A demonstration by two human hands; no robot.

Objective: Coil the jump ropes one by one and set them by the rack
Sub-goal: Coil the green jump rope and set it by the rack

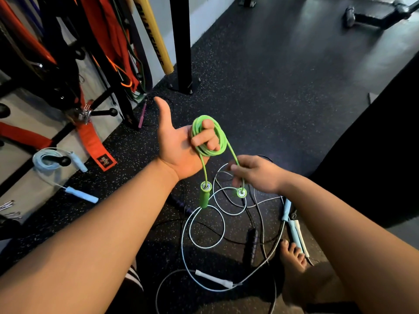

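Landmark: green jump rope (210, 153), held mid-frame above the floor (272, 75).

Nearest, below the green rope: a bare foot (292, 254) on the floor, with a white handle (213, 278) left of it. Between the foot and the green rope lay loose white rope loops (223, 225), tangled with dark cords, a black handle (251, 245) and pale blue handles (294, 234) down-right of the green rope.

Left hand (179, 146) was palm up, thumb stuck out, fingers curled through the green coil, so its grip was closed on the rope. One green handle (204, 196) hung straight down from the coil. Right hand (256, 173), just down-right of the coil, had a pinch grip on the other strand; the second green handle (241, 192) dangled under it, seen end-on.

Far left of the green rope: a light blue rope (38, 163), coiled, lying at the foot of the rack (56, 53), which carried orange and black straps. Beyond the green rope: a yellow bar (152, 32) leaning by a black post (181, 41) bolted to the floor.
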